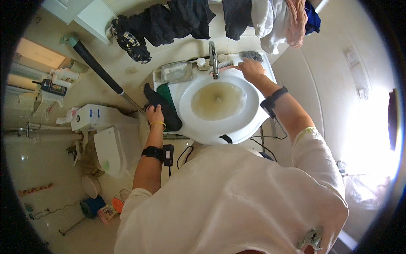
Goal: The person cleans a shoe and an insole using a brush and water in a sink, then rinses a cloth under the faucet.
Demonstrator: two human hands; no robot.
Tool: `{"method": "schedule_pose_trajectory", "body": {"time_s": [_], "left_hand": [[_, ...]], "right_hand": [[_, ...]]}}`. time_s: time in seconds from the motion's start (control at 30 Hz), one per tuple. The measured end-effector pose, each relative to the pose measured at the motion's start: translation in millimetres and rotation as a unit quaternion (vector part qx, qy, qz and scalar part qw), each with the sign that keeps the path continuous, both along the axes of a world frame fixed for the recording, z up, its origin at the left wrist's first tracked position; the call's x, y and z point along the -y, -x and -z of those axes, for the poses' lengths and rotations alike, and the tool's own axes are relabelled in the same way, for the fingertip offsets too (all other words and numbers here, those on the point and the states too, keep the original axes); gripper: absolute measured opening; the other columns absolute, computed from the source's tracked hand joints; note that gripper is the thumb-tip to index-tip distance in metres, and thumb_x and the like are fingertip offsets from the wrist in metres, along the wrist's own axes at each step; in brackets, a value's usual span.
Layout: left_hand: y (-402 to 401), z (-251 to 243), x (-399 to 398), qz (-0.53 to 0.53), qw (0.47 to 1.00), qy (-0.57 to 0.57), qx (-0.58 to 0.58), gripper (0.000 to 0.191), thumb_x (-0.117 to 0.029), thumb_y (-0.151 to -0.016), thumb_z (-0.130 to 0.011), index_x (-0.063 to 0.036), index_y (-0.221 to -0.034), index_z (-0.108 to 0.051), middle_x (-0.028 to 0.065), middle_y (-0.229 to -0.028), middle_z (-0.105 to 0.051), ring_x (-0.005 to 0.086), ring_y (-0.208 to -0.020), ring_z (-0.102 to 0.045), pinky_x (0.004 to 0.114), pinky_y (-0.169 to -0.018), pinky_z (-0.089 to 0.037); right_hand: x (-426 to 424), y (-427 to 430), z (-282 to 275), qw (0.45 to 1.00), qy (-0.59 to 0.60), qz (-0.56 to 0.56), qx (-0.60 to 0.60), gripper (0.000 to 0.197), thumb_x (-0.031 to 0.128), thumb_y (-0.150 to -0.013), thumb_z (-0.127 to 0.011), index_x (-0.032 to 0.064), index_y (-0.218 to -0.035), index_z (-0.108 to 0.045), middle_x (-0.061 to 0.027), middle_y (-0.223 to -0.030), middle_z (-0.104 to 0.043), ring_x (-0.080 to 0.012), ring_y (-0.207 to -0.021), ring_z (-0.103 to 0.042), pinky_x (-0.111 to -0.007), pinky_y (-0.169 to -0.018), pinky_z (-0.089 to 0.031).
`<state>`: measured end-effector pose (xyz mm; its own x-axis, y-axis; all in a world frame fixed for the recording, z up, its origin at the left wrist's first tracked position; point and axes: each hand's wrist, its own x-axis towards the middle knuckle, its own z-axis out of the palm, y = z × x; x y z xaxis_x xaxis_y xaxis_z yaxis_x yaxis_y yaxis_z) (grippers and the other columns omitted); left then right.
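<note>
My left hand (154,114) grips the edge of a black shoe insole (167,111) on the left side of the washbasin. Beside it, partly covered, lies a green insole (165,93). At the back right of the basin, my right hand (252,70) holds a scrubbing brush (225,66) by its pinkish handle, with the bristles by the faucet. The white washbasin (187,117) holds cloudy, yellowish water (215,101) with a little foam at its edge. A chrome faucet (214,58) stands over the water; no stream is visible.
A clear plastic box (177,72) sits at the basin's back left, and a grey scouring pad (252,56) at its back right. Clothes (180,22) hang above. A long-handled tool (98,66) leans on the left, near the toilet (109,149). Cables (263,139) dangle from both wrist straps.
</note>
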<state>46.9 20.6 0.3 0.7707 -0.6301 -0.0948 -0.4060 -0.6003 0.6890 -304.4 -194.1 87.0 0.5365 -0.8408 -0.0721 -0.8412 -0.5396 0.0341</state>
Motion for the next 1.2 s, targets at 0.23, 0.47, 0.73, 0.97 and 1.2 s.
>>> {"method": "schedule_pose_trajectory", "body": {"time_s": [0.23, 0.47, 0.73, 0.97, 1.2], "left_hand": [[61, -83, -9, -0.128, 0.891, 0.263, -0.348, 0.014, -0.009, -0.079, -0.056, -0.0018, -0.091, -0.053, 0.0087, -0.092, -0.056, 0.0225, -0.078, -0.054, 0.033, -0.07, -0.045], [96, -63, 13, 0.007, 0.648, 0.33, -0.686, 0.036, 0.0, -0.077, -0.056, -0.0051, -0.112, -0.049, 0.0097, -0.106, -0.056, 0.0269, -0.097, -0.055, 0.041, -0.086, -0.046], [132, -28, 40, 0.002, 0.601, 0.278, -0.749, 0.032, -0.008, -0.083, -0.048, 0.0006, -0.114, -0.045, 0.0198, -0.111, -0.053, 0.0372, -0.104, -0.051, 0.048, -0.093, -0.039], [138, 9, 45, 0.079, 0.681, 0.257, -0.681, 0.038, 0.001, -0.082, -0.036, -0.0053, -0.12, -0.035, 0.0166, -0.116, -0.05, 0.0366, -0.107, -0.049, 0.047, -0.095, -0.038], [160, -37, 57, -0.029, 0.596, 0.227, -0.77, 0.035, -0.005, -0.086, -0.037, -0.0054, -0.12, -0.04, 0.0179, -0.115, -0.051, 0.0372, -0.108, -0.049, 0.052, -0.095, -0.036]], "right_hand": [[63, -42, 40, 0.998, -0.033, -0.055, 0.028, 0.023, 0.026, -0.082, -0.053, 0.0082, -0.095, -0.059, -0.0142, -0.1, -0.056, -0.0308, -0.09, -0.058, -0.039, -0.072, -0.048], [86, -65, 59, 0.997, -0.055, -0.059, -0.007, 0.037, 0.038, -0.078, -0.057, 0.0058, -0.096, -0.058, -0.015, -0.091, -0.061, -0.0318, -0.085, -0.06, -0.042, -0.072, -0.047], [85, -76, 56, 0.994, -0.071, -0.083, 0.008, 0.021, 0.013, -0.075, -0.052, 0.0011, -0.09, -0.06, -0.0178, -0.092, -0.061, -0.0334, -0.086, -0.059, -0.042, -0.071, -0.048], [89, -77, 59, 0.99, -0.07, -0.125, -0.008, 0.017, 0.008, -0.075, -0.052, 0.0032, -0.09, -0.058, -0.016, -0.088, -0.061, -0.0325, -0.083, -0.06, -0.04, -0.068, -0.049], [82, -74, 63, 0.994, -0.033, -0.106, -0.021, 0.014, 0.008, -0.077, -0.053, 0.0051, -0.09, -0.057, -0.0137, -0.086, -0.062, -0.0315, -0.079, -0.062, -0.039, -0.065, -0.05]]}}
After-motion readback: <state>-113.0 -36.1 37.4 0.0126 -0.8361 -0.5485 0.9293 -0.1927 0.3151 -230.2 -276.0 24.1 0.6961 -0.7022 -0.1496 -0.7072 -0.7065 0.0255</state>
